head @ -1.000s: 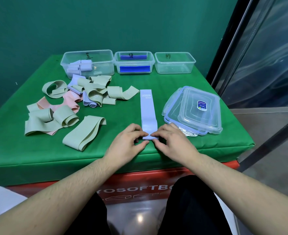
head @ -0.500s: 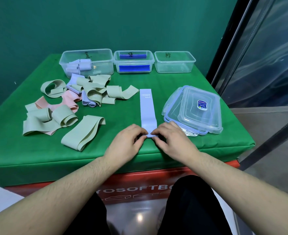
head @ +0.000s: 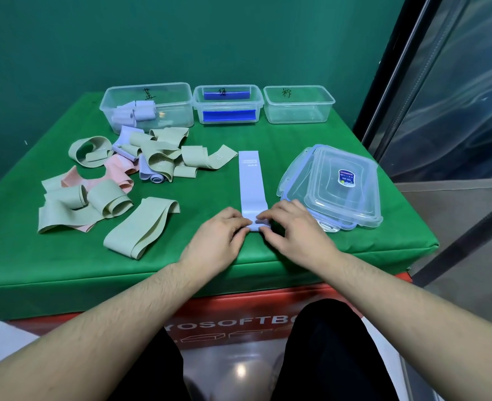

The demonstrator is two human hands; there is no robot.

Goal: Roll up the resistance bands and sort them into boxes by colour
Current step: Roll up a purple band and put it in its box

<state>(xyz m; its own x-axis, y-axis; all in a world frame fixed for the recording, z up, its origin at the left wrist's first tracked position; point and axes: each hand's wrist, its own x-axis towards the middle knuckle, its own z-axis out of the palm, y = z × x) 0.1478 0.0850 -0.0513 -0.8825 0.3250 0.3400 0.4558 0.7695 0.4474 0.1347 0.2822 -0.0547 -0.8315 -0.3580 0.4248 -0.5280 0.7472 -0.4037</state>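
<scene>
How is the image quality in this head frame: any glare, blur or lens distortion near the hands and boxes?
Head view: lighting is even and soft, with only faint shadows under the left hand and right hand on the lilac band. Focus is sharp there. Wide-angle bending curves the green table edges and stretches the forearms. Glare shows on the glossy floor below and the stacked lids.

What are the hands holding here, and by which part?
Both the left hand and the right hand pinch the lilac band at its near end, where it is curled into a small roll; the rest lies flat on the table.
</scene>
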